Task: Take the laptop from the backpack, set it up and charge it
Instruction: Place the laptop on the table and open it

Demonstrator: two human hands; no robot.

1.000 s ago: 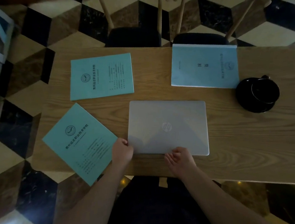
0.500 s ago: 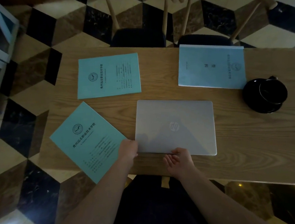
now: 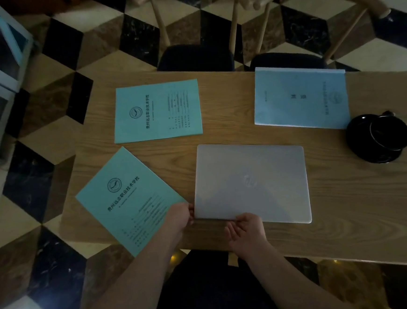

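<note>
A closed silver laptop (image 3: 251, 182) lies flat on the wooden table (image 3: 347, 204), near its front edge. My left hand (image 3: 178, 218) grips the laptop's front left corner. My right hand (image 3: 246, 229) is palm up at the front edge, its fingertips at or under the lid's rim. No backpack or charger is in view.
Two teal booklets (image 3: 156, 110) (image 3: 128, 199) lie left of the laptop, and a pale blue booklet (image 3: 300, 98) lies at the back right. A black cup on a saucer (image 3: 379, 138) stands at the right. Two wooden chairs (image 3: 197, 57) are tucked in at the far side.
The view has shifted slightly, so everything sits further right in the frame. My hands keep their places at the laptop's front edge; the right fingertips have closed in on the rim.
</note>
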